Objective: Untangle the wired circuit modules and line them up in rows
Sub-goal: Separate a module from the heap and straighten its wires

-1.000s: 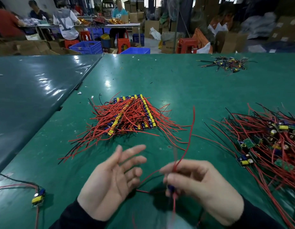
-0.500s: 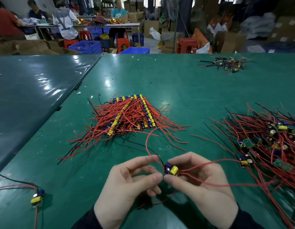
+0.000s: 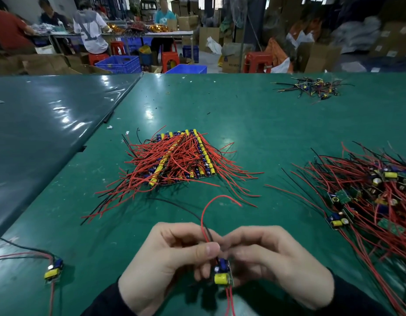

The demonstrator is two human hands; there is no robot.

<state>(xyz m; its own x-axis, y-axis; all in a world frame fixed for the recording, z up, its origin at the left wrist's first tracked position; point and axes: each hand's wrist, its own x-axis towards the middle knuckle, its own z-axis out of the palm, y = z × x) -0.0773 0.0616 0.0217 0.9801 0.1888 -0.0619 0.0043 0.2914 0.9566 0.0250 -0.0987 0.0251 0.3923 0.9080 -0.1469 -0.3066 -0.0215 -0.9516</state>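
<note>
Both hands, left hand [image 3: 174, 258] and right hand [image 3: 272, 263], pinch our circuit module [image 3: 223, 272], its long axis toward 12 o'clock, the lined-up rows [image 3: 181, 156] lying at 11 o'clock.

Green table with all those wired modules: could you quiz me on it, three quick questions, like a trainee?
1. True or false: both hands hold one module.
2. Where do the tidy rows lie? A) mid-table, beyond the hands B) at the right edge C) at the left edge
3. Fill in: the module in hand carries a yellow part and red and ____ wires.

Key: 1 true. 2 A; the tangled pile lies right. 3 black.
</note>
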